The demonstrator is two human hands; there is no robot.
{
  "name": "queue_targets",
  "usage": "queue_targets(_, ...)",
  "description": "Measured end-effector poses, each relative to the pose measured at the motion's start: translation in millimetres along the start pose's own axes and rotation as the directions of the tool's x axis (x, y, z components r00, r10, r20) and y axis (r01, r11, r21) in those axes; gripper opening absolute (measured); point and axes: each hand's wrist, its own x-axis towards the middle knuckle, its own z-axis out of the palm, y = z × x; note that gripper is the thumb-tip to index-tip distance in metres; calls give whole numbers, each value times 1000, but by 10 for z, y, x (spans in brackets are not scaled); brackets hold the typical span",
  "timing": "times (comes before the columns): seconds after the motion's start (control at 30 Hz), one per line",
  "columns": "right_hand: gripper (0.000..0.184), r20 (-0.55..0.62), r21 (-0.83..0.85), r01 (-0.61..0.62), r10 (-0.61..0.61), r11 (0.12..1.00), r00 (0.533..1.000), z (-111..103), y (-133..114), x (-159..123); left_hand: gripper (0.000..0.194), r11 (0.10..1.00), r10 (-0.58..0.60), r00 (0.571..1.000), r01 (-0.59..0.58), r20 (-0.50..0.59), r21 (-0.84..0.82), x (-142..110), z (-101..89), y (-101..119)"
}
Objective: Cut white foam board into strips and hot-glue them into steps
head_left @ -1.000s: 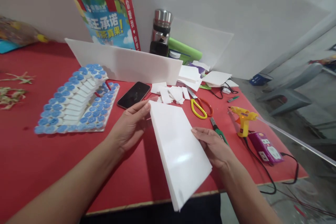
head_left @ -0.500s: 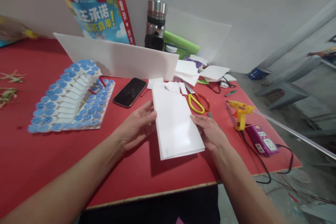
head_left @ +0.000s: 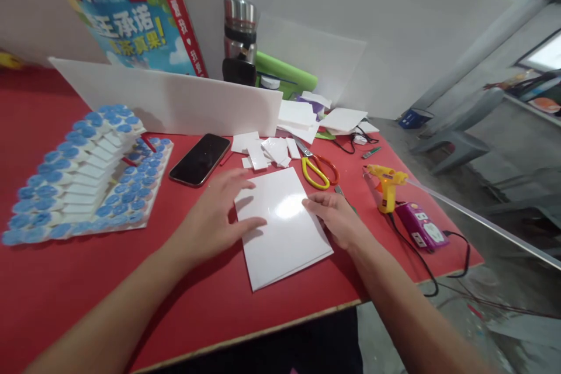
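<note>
White boards (head_left: 280,251), what looks like two in a stack, lie nearly flat on the red table in front of me. Over their left edge my left hand (head_left: 213,219) is spread, thumb and fingers apart, gripping nothing. My right hand (head_left: 335,217) holds the right edge, its thumb on top and the other fingers partly hidden at the side. Small white offcuts (head_left: 275,151) lie just beyond the boards. Scissors (head_left: 314,172) with yellow and red handles rest close to my right hand, and a thin cutter (head_left: 339,190) is partly covered by it.
A white model with blue rosettes (head_left: 92,169) and a phone (head_left: 200,159) are on the left. A yellow glue gun (head_left: 387,184) and purple power strip (head_left: 421,226) stand right. Behind are an upright white panel (head_left: 175,99), a steel flask (head_left: 239,29) and a green roll (head_left: 287,75).
The white boards have come down from a tilted hold to lie nearly flat on the table. My left hand has opened wider over them. The whole view has shifted, with things appearing further left.
</note>
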Motion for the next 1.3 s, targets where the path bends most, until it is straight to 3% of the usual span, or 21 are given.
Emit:
queue_targets(0.13,47,17,-80,-14,15,997,1000,-4,-22,17,81,981,19,988,-47,151,189,-8,197,24)
queue_targets(0.27,46,51,-251,-6,20,968,999,-24,-54,49,88,944,58,981,-114,183,309,60,307,-5)
queue_targets(0.4,34,45,-411,5,14,912,999,-52,-127,85,89,938,11,979,-81,205,337,137,331,-59)
queue_targets(0.67,33,121,-752,57,52,657,991,-100,-454,169,87,951,-14,979,-50,203,305,214,342,-93)
queue_targets(0.87,34,240,-868,114,209,484,948,-91,-651,242,85,954,22,984,-73,174,290,220,354,-130)
queue_targets(0.93,39,259,-913,184,170,364,951,-56,-687,270,84,950,24,985,-76,172,304,227,353,-131)
queue_targets(1.0,40,265,-951,244,94,189,960,-14,-716,275,82,947,23,985,-75,169,313,232,352,-122)
queue_targets(1.07,35,253,-965,253,-8,67,967,15,-735,221,81,945,13,985,-70,174,320,234,352,-108)
queue_targets(1.2,30,294,-953,302,-164,27,942,-22,-659,-109,84,936,0,981,-68,194,345,233,355,-87)
queue_targets(1.3,45,470,-877,479,-247,-25,848,-96,-427,-419,86,935,3,980,-72,197,346,236,353,-88)
